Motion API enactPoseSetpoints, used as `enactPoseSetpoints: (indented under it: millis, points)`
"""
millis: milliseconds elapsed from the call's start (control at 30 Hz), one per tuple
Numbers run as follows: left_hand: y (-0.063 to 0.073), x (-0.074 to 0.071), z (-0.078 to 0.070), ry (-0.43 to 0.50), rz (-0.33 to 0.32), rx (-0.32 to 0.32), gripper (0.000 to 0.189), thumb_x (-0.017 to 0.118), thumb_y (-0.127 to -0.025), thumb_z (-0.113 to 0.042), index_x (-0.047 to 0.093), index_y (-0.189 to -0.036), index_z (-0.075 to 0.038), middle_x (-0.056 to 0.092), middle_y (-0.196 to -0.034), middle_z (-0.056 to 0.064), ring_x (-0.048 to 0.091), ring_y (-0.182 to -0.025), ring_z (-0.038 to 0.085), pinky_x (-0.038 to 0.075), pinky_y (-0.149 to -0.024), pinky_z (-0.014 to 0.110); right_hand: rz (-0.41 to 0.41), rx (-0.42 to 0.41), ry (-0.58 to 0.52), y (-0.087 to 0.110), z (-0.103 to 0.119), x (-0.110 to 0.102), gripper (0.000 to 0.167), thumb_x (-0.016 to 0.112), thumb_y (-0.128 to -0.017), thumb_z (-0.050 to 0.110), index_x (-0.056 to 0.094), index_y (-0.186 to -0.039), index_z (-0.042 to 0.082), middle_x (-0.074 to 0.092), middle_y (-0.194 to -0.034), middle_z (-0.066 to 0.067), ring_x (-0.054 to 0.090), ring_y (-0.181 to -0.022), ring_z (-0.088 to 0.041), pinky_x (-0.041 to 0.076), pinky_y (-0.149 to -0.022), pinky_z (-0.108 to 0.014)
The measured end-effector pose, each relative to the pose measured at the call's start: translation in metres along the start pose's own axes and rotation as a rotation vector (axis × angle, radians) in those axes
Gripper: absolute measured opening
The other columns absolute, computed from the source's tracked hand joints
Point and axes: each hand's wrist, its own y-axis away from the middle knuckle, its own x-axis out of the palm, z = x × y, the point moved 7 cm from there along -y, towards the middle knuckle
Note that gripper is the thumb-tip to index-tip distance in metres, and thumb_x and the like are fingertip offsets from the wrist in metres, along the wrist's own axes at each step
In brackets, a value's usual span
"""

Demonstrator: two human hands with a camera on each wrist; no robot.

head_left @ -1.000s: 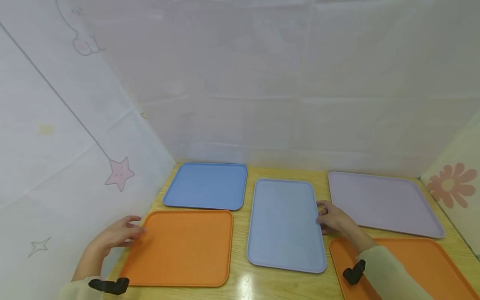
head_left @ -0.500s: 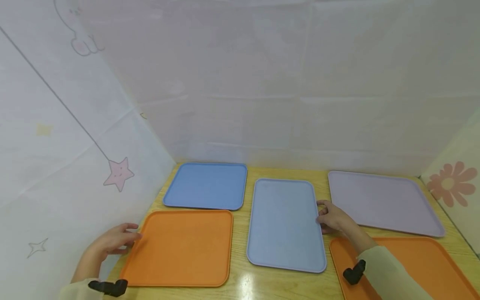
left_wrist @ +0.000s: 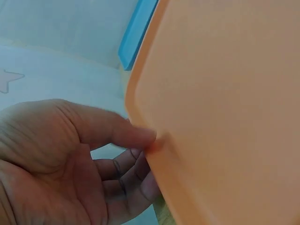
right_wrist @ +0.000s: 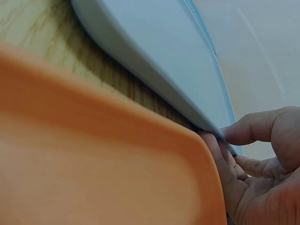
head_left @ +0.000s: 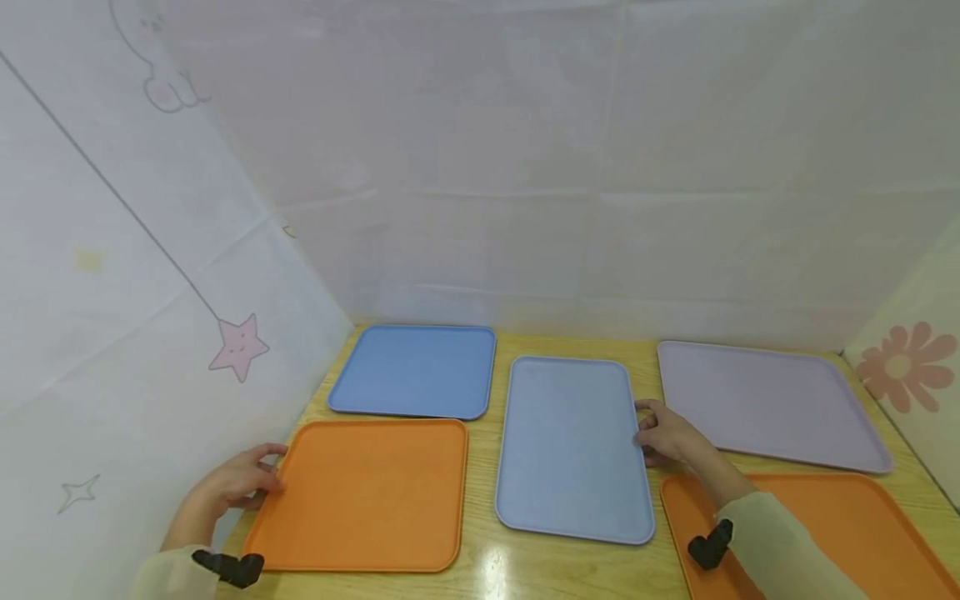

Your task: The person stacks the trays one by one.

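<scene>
At the left, my left hand (head_left: 243,479) pinches the left rim of an orange tray (head_left: 367,500). In the left wrist view the thumb (left_wrist: 136,136) lies on top of that rim and the other fingers curl beneath it. My right hand (head_left: 666,433) pinches the right edge of a pale blue tray (head_left: 573,450) that lies lengthwise in the middle. The right wrist view shows the thumb (right_wrist: 246,129) on the pale blue rim, with fingers under the edge. Both trays appear to lie flat or nearly flat.
A blue tray (head_left: 416,371) lies behind the left orange one. At right are a lilac tray (head_left: 768,404) and a second orange tray (head_left: 832,517), partly under the right forearm. All are on a wooden table (head_left: 540,571) with white sheets (head_left: 480,167) around it.
My left hand has dropped slightly, moved off the rim, then come back in, and now pinches the orange tray's left edge. The right hand keeps its hold on the pale blue tray.
</scene>
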Motion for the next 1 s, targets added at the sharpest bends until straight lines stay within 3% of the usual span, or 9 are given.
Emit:
enactPoseSetpoints:
  millis: [133, 233, 667, 1000]
  points:
    - [0.001, -0.003, 0.003, 0.002, -0.026, -0.002, 0.072, 0.065, -0.082, 0.002, 0.032, -0.145, 0.01, 0.057, -0.101, 0.012, 0.057, -0.083, 0.022, 0.054, -0.069, 0.037, 0.005, 0.003, 0.001, 0.0, 0.0, 0.001, 0.073, 0.063, -0.089, -0.003, 0.026, -0.151, -0.006, 0.048, -0.107, -0.019, 0.06, -0.084, -0.024, 0.061, -0.064, -0.035]
    - [0.004, -0.004, 0.002, 0.012, -0.003, 0.0, 0.07, 0.063, -0.083, 0.0, 0.031, -0.145, 0.01, 0.059, -0.099, 0.011, 0.058, -0.082, 0.022, 0.054, -0.069, 0.038, 0.007, 0.006, 0.0, 0.0, 0.001, 0.001, 0.073, 0.063, -0.089, -0.002, 0.026, -0.152, -0.006, 0.048, -0.108, -0.019, 0.06, -0.084, -0.024, 0.061, -0.065, -0.036]
    - [0.012, -0.011, -0.003, 0.048, 0.032, -0.002, 0.07, 0.06, -0.089, -0.006, 0.027, -0.15, 0.004, 0.063, -0.108, 0.011, 0.062, -0.095, 0.024, 0.057, -0.08, 0.043, 0.016, 0.009, 0.013, -0.001, 0.002, -0.001, 0.072, 0.062, -0.092, -0.001, 0.024, -0.153, -0.006, 0.047, -0.109, -0.021, 0.06, -0.086, -0.025, 0.061, -0.067, -0.036]
    - [0.027, -0.011, -0.011, 0.123, 0.094, 0.086, 0.066, 0.06, -0.097, -0.008, 0.023, -0.149, 0.008, 0.065, -0.113, 0.011, 0.066, -0.1, 0.026, 0.058, -0.085, 0.049, 0.017, 0.002, -0.003, 0.0, 0.0, 0.0, 0.073, 0.062, -0.09, -0.002, 0.024, -0.152, -0.007, 0.047, -0.107, -0.019, 0.059, -0.084, -0.024, 0.061, -0.065, -0.035]
